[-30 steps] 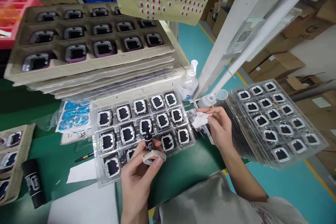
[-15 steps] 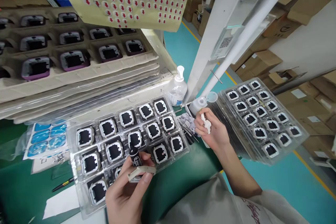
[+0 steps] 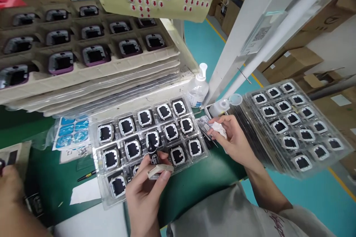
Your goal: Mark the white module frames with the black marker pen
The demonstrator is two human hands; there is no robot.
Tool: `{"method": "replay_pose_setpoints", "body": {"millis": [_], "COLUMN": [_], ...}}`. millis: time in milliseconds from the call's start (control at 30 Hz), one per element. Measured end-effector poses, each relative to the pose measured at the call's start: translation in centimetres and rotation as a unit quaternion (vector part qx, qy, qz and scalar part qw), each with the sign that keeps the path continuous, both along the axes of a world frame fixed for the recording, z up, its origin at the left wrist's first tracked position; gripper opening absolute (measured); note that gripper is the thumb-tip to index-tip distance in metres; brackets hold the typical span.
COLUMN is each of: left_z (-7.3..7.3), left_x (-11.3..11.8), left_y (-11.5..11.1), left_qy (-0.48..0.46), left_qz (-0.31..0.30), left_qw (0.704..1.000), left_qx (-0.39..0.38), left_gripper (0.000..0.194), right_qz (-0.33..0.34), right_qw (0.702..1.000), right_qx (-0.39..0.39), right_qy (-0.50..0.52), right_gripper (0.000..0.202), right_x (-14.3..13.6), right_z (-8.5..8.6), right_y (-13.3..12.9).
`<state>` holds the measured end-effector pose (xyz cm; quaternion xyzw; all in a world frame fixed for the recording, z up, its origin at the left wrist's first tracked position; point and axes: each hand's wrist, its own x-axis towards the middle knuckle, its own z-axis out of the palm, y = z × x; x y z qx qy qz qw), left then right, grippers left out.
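Note:
My left hand (image 3: 147, 192) is closed over the front of a clear plastic tray (image 3: 100, 189). A small pale rounded frame (image 3: 160, 170) is pinched between its thumb and fingers. A black tube with white lettering (image 3: 153, 158) stands out from the same grip, its dark tip over the tray. Square white-rimmed parts (image 3: 132, 149) with black centres fill the tray's pockets. My right hand (image 3: 235, 140) is closed on a crumpled white tissue (image 3: 218, 129), just right of the tray and near a small white bottle (image 3: 218, 108) with its lid open.
A co-worker's hand (image 3: 11, 189) is at the left edge. Stacked trays (image 3: 133, 67) rise behind, under a sheet of red arrow stickers (image 3: 158, 3). A pump bottle (image 3: 198, 87) stands by the white post (image 3: 244, 37). Another tray stack (image 3: 278, 144) is at right. A pen (image 3: 86, 176) lies left.
The view has shifted, so most things sit further right. My right hand has lowered and turned, bringing the tissue beside the tray. A co-worker's hand has come in at left.

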<state>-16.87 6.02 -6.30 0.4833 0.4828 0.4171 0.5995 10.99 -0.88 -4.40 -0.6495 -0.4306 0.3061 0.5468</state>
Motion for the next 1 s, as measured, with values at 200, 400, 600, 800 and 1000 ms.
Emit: {"method": "replay_pose_setpoints", "body": {"millis": [200, 400, 600, 800, 1000], "left_z": [1.1, 2.2, 1.6, 0.8, 1.4], "left_x": [0.5, 2.0, 2.9, 3.2, 3.9], "left_y": [-0.1, -0.9, -1.8, -1.5, -0.7], "left_qy": [0.015, 0.002, -0.007, 0.001, 0.005], "left_qz": [-0.056, -0.068, -0.074, -0.092, -0.109], "left_qw": [0.997, 0.993, 0.985, 0.976, 0.962], "left_qx": [0.052, 0.098, 0.154, 0.199, 0.251], "left_gripper": [0.016, 0.016, 0.013, 0.020, 0.021], "right_qz": [-0.029, -0.071, 0.006, -0.019, -0.011], "right_qw": [0.997, 0.961, 0.952, 0.953, 0.952], "right_qx": [-0.002, -0.047, -0.023, -0.023, -0.064], "right_qy": [-0.072, -0.263, -0.305, -0.303, -0.299], "right_gripper": [0.031, 0.025, 0.021, 0.027, 0.038], "right_x": [1.1, 2.4, 2.8, 1.9, 1.8], "right_z": [-2.2, -3.6, -2.5, -1.8, -2.1], "right_y": [-2.8, -3.0, -1.4, -0.8, -0.9]}}
